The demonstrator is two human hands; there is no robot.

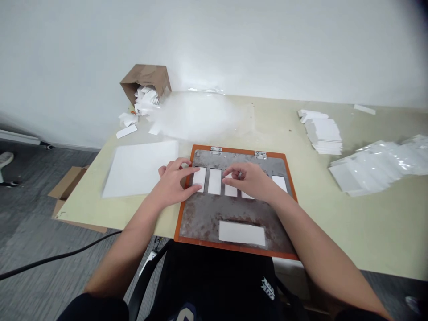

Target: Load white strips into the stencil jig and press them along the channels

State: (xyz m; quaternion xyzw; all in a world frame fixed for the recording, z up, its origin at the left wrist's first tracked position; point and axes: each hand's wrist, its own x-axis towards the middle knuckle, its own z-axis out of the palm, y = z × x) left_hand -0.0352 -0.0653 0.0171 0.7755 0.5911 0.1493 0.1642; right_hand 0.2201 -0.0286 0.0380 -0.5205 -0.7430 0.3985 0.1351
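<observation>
A metal plate with an orange border (202, 214) and two hinges at its far edge lies in front of me. White rectangular cards show in a row of slots, with a wider white piece (242, 233) near the front. My left hand (175, 182) is at the plate's left edge, thumb and index finger apart over the leftmost card (199, 180). Beside it, the second card (214, 181) lies uncovered. My right hand (250, 180) hovers over the middle slots, fingers curled, a small gap between thumb and index tip. It partly hides the third card (230, 189) and those beyond.
White sheets (142, 167) lie to the left, with clear film (200, 116) behind. A cardboard box (147, 76) of white scraps stands at the back left. Stacked white cards (324, 133) and plastic-bagged packs (374, 165) lie right. A black cable (67, 255) runs below the table.
</observation>
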